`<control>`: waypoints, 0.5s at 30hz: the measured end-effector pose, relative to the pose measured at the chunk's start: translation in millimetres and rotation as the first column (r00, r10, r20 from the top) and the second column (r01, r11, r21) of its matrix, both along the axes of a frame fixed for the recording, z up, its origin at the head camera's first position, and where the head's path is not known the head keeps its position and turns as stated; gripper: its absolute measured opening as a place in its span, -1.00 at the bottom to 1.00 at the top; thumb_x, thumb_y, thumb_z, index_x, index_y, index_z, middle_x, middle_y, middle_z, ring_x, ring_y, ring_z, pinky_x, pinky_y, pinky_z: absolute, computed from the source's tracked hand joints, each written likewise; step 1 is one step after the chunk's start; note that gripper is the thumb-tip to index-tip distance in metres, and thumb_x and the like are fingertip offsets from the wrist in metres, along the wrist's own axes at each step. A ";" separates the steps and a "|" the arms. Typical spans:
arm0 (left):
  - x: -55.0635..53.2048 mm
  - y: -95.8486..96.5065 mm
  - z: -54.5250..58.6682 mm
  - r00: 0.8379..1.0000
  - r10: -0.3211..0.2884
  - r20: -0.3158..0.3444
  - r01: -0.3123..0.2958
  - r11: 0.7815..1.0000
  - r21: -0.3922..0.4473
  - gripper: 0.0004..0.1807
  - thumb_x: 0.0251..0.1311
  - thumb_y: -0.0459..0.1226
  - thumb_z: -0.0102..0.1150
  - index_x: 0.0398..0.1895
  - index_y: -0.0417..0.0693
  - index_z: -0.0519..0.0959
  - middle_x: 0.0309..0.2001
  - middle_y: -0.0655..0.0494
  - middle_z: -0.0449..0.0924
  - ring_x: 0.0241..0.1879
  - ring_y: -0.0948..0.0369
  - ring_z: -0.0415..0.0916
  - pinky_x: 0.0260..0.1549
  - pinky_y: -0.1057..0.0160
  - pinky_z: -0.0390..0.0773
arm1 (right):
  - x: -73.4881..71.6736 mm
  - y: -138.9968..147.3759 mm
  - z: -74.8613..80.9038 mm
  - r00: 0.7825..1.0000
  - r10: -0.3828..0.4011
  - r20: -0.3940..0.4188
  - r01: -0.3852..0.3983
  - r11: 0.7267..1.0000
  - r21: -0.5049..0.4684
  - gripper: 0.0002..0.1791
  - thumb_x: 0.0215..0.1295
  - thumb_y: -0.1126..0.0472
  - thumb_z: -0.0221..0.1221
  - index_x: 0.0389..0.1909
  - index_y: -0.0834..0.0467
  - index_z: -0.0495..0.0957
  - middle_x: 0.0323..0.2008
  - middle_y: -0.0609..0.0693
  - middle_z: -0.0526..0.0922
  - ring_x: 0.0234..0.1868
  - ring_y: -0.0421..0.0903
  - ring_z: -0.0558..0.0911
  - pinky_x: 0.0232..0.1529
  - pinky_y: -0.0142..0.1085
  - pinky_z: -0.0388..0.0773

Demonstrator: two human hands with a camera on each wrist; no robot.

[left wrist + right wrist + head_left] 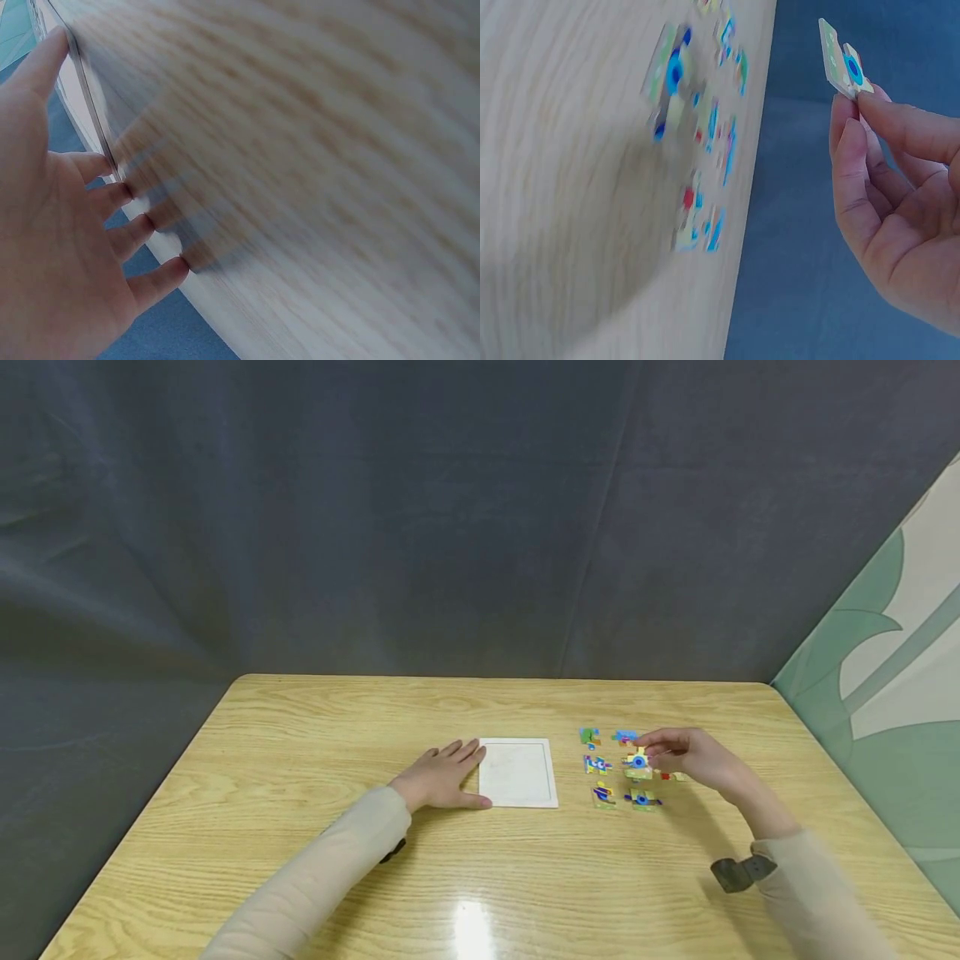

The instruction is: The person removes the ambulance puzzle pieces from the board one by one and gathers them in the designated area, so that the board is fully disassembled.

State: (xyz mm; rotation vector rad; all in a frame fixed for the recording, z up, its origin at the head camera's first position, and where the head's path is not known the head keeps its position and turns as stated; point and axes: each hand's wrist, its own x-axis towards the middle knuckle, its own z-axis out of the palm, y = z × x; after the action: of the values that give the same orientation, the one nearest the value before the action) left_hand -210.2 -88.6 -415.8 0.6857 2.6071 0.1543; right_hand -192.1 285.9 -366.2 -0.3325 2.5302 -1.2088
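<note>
My right hand (693, 758) is raised over the right part of the table. Between thumb and fingertips it pinches a jigsaw puzzle piece (845, 66), printed green, yellow and blue with a round blue spot. Farther left, my left hand (444, 777) lies with fingers spread at the left edge of a square white puzzle frame (517, 774). Its thumb and fingertips touch that edge or the wood beside it; the left wrist view shows the fingertips (176, 271) down on the surface. Nothing shows inside the frame.
Several colourful jigsaw pieces lie apart in loose rows right of the frame, among them a green one (589, 737), a purple one (597, 766) and one with a blue spot (642, 799). Dark curtain (450, 527) hangs behind the wooden table (337, 710).
</note>
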 end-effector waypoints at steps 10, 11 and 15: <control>0.7 1.0 1.2 1.000 0.004 -0.003 -0.004 1.000 0.000 -0.03 0.20 0.33 -0.08 0.55 0.14 -0.15 0.56 0.17 -0.25 0.55 0.08 -0.25 0.47 -0.11 -0.06 | 6.5 27.4 -12.7 1.000 -0.023 0.013 0.023 0.999 0.023 -0.57 0.32 0.36 0.10 0.13 0.55 0.38 -0.23 -0.07 0.61 -0.28 -0.47 0.53 -0.19 -0.39 0.61; 0.6 0.9 0.9 1.000 0.004 -0.003 -0.004 1.000 0.000 -0.03 0.21 0.33 -0.08 0.55 0.14 -0.15 0.57 0.17 -0.25 0.55 0.08 -0.25 0.47 -0.11 -0.06 | 7.0 29.3 -14.1 1.000 -0.025 0.017 0.025 0.999 0.025 -0.56 0.32 0.36 0.10 0.13 0.55 0.38 -0.23 -0.08 0.61 -0.28 -0.47 0.53 -0.19 -0.40 0.60; -0.2 0.9 -0.3 1.000 0.004 -0.004 -0.004 1.000 -0.002 -0.03 0.20 0.33 -0.09 0.55 0.15 -0.16 0.57 0.18 -0.25 0.55 0.08 -0.25 0.47 -0.10 -0.07 | 9.0 36.2 -19.4 0.999 -0.031 0.029 0.030 0.999 0.033 -0.57 0.31 0.37 0.10 0.12 0.56 0.38 -0.23 -0.06 0.60 -0.29 -0.48 0.51 -0.21 -0.42 0.60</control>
State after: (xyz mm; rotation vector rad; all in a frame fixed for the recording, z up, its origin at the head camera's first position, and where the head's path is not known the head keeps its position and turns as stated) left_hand -210.4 -87.8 -416.1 0.6811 2.6122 0.1512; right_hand -183.1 322.1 -385.7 -0.2672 2.5360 -1.1730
